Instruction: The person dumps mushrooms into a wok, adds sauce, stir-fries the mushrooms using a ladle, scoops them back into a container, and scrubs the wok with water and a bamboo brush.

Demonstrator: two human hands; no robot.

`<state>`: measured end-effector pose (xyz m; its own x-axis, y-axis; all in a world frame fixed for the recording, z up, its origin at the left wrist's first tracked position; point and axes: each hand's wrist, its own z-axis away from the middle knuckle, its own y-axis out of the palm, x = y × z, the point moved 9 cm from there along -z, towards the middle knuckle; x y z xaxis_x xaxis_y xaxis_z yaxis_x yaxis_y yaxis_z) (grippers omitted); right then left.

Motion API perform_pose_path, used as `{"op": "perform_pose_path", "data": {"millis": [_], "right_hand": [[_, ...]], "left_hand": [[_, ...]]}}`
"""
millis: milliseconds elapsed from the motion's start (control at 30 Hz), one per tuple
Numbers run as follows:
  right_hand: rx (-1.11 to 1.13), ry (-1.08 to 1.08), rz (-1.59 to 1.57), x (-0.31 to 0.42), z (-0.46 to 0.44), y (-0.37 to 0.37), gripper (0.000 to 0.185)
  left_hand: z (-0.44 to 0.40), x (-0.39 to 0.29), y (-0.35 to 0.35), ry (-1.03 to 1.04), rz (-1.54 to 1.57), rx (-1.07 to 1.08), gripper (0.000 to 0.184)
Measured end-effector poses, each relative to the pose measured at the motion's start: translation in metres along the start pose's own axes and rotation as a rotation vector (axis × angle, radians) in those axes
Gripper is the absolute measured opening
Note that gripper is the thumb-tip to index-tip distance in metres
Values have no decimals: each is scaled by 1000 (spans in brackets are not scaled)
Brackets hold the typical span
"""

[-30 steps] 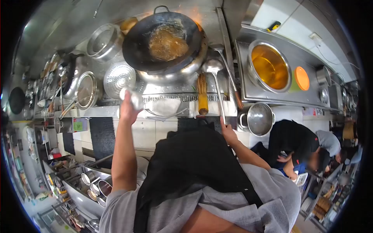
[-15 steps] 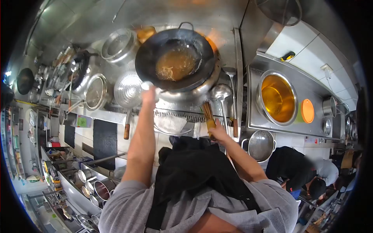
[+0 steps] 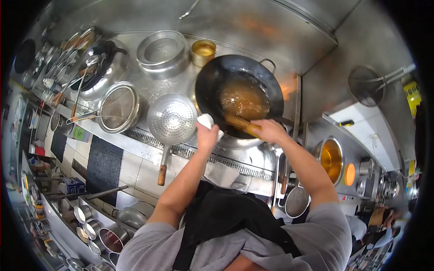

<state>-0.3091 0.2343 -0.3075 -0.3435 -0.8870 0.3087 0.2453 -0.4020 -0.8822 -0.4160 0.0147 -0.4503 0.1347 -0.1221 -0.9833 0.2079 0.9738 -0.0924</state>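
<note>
My left hand point(image 3: 208, 137) is closed on a folded white cloth point(image 3: 206, 121) at the near left rim of the black wok point(image 3: 209, 81). Murky brown liquid point(image 3: 244, 98) pools inside the wok. My right hand point(image 3: 270, 131) grips the yellow handle of a bamboo brush point(image 3: 246, 125), whose bristles reach over the wok's near side toward the liquid. Just left of my left hand lies a perforated metal skimmer point(image 3: 172, 118) with a wooden-ended handle.
Behind the skimmer are a steel pot point(image 3: 162, 54) and a small golden container point(image 3: 203, 53). A round strainer point(image 3: 118, 108) sits further left. On the right are a bowl of orange oil point(image 3: 331, 160) and a hanging strainer point(image 3: 366, 85).
My right hand has gone from the ladle handle to the bamboo brush and brought it over the wok. My left hand still has the cloth at the rim. The view has turned.
</note>
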Motion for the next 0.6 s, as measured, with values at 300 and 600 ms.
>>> {"op": "perform_pose_path", "data": {"millis": [300,600], "right_hand": [[-442,-21,-360,51,-125,50,49],[-177,347,82,-22,-110,-53,38]], "left_hand": [[-9,-52,-31,-83,-242,66,63],[-11,-53,-29,-102,-234,127,62]]}}
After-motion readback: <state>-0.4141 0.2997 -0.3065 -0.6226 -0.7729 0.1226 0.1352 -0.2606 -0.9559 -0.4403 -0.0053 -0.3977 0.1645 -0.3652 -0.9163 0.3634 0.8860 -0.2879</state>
